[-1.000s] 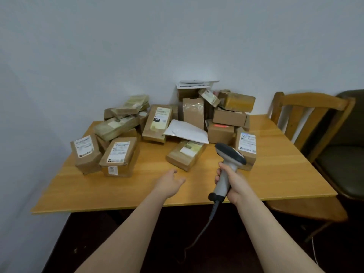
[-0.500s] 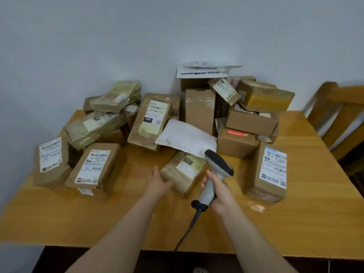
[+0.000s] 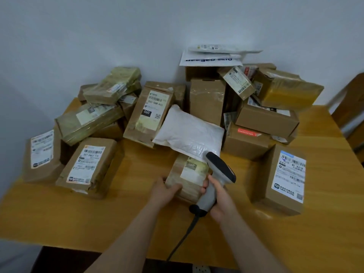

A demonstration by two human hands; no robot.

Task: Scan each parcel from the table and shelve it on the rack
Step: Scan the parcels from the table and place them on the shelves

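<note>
left hand (image 3: pixel 164 191): fingers curled over the near left corner of a small tape-wrapped parcel (image 3: pixel 187 180), thumb on its top face. right hand (image 3: pixel 221 202): wrapped round the grip of a grey handheld scanner (image 3: pixel 217 174), whose dark head tilts over the parcel's right edge. wooden table (image 3: pixel 128 223): set against a pale wall, bearing every parcel. heap of brown cartons (image 3: pixel 266 119): back right, white mailers on top. right-hand carton (image 3: pixel 279 180): labelled, near right, apart from the heap. near-left carton (image 3: pixel 88 166): labelled, with the far-left carton (image 3: pixel 42 154) just beside it. white padded mailer (image 3: pixel 189 133): centre, its near edge overlapping the held parcel's far end. held parcel: front centre of the table. scanner cable (image 3: pixel 181 241): dark, trailing off the near table edge.
</note>
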